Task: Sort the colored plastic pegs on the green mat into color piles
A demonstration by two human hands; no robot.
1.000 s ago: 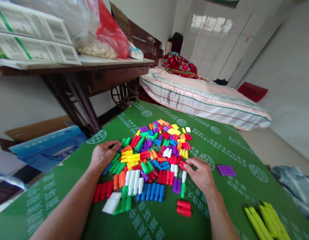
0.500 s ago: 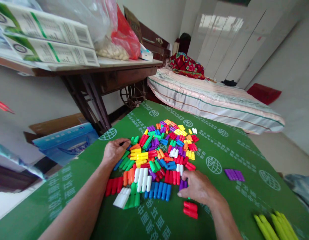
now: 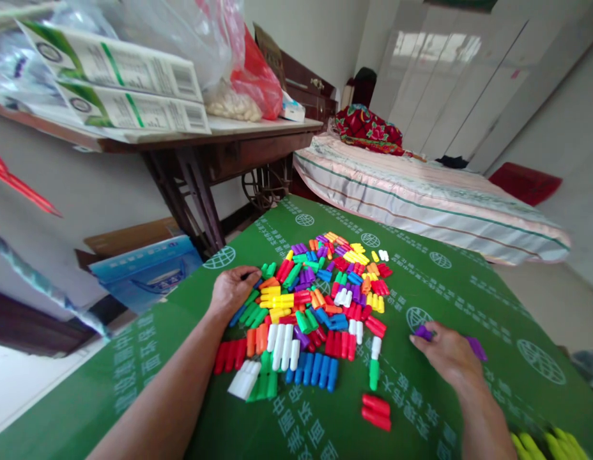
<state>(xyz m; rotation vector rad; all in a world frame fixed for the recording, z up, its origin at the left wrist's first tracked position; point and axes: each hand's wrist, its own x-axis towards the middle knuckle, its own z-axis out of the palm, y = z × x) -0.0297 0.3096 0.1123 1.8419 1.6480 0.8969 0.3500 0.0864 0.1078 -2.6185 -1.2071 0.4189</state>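
Note:
Many coloured bullet-shaped plastic toy blocks [image 3: 282, 300] lie in a pile on the green tabletop [image 3: 172, 383]. My right hand [image 3: 443, 348], right of the pile, pinches a purple block [image 3: 423, 332] between thumb and fingers. Partly behind that hand lies a row of purple blocks [image 3: 477, 348]. My left hand [image 3: 233, 291] rests at the pile's left edge with curled fingers, beside green blocks [image 3: 268, 269]; what its fingertips hold, if anything, is hidden. Nearest to me are a blue row [image 3: 312, 369], a white row [image 3: 283, 346] and red blocks [image 3: 376, 411].
Yellow-green blocks [image 3: 546, 444] lie at the lower right edge. A side table [image 3: 229, 131] with cartons [image 3: 128, 76] and plastic bags [image 3: 258, 76] stands at the left. Behind the tabletop is a bed [image 3: 421, 198]; a blue box [image 3: 147, 271] sits on the left.
My right hand has moved right, away from the pile, carrying the purple block. A white and green block pair now shows where it was. My left hand stays at the pile's edge.

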